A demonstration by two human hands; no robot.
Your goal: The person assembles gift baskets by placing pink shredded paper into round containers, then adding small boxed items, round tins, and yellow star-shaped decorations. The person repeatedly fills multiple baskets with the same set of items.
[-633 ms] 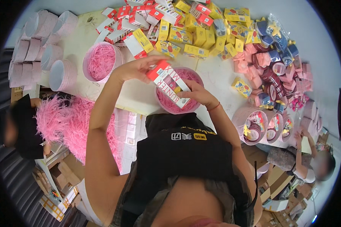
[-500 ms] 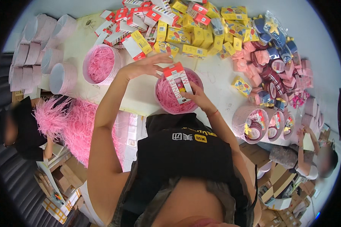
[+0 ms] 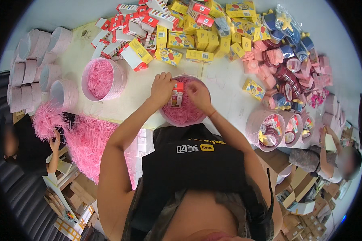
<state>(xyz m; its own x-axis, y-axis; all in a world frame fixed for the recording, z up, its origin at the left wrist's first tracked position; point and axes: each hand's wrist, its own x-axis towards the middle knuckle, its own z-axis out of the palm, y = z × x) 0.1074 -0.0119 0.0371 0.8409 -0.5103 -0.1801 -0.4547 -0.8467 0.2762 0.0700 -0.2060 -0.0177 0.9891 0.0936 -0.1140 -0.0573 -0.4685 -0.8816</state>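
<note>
Head view: the red-and-white box (image 3: pixel 176 98) sits on pink shreds (image 3: pixel 187 110) inside the round tub (image 3: pixel 165 116), left of centre. The left hand (image 3: pixel 161 89) bends over the tub's left rim, the right hand (image 3: pixel 199 96) curls above its right half; whether their bent fingers pinch anything, I cannot tell.

In the middle of the frame, the small carton (image 3: pixel 177 94) is red and white, the paper shreds (image 3: pixel 187 114) around it bright pink. Along the top, long cartons (image 3: pixel 134 29) pair red with white, and yellow boxes (image 3: pixel 180 40) carry blue and red pictures. At upper right, the jars (image 3: pixel 283 74) are dark maroon, the rosette (image 3: pixel 274 57) salmon pink. Lower down, the apron (image 3: pixel 193 168) is black with white and yellow print.
</note>
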